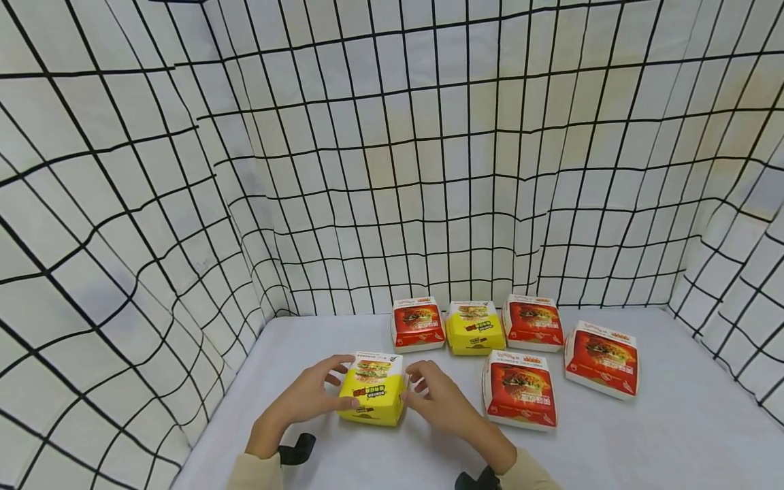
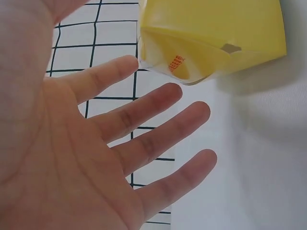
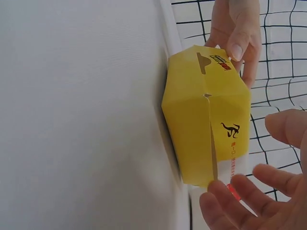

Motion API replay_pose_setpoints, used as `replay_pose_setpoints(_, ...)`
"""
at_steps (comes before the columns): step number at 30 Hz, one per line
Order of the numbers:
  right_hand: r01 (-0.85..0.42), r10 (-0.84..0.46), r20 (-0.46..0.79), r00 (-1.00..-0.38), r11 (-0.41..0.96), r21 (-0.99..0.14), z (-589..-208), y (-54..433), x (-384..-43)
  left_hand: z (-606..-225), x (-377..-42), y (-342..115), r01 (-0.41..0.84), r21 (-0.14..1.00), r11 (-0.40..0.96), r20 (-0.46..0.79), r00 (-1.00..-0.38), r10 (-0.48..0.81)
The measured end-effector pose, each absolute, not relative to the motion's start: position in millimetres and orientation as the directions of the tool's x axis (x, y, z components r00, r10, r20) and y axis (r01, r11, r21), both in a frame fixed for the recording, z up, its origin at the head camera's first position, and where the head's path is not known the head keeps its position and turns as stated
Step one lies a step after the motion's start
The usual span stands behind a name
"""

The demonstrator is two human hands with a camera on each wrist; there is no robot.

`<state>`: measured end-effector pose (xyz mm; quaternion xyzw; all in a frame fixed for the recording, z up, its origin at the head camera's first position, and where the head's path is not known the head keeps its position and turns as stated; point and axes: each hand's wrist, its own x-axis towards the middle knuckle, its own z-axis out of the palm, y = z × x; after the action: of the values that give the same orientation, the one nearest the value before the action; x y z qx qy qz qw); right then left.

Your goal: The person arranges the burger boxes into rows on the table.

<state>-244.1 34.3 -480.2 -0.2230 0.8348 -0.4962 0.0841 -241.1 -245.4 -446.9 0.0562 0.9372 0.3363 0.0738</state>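
A closed yellow burger box [image 1: 371,389] with a burger picture on its lid sits on the white-covered table between both hands. At its left side is the left hand [image 1: 312,393], thumb at the front corner and the other fingers spread. The left wrist view shows those fingers [image 2: 148,143] straight, the index fingertip right at the box's side [image 2: 192,52]. To the right of the box, the right hand [image 1: 437,398] has its fingers loosely bent. Its fingertips [image 3: 218,191] lie close to the side of the box in the right wrist view.
Behind and to the right stand several more burger boxes: a red one [image 1: 418,325], a yellow one [image 1: 476,329], and further red ones [image 1: 533,322], [image 1: 603,359]. Another red box [image 1: 519,391] lies nearest the right forearm. Walls of white cloth with black grid lines [image 1: 398,170] surround the table [image 1: 441,456].
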Motion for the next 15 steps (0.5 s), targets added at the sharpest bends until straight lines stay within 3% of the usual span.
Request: replay_pose_setpoints(15, -0.268, -0.458, 0.024, -0.889, 0.477, -0.837, -484.2, 32.7, -243.6, -447.3, -240.1, -241.4, 0.102, 0.656, 0.747, -0.092, -0.973, 0.213)
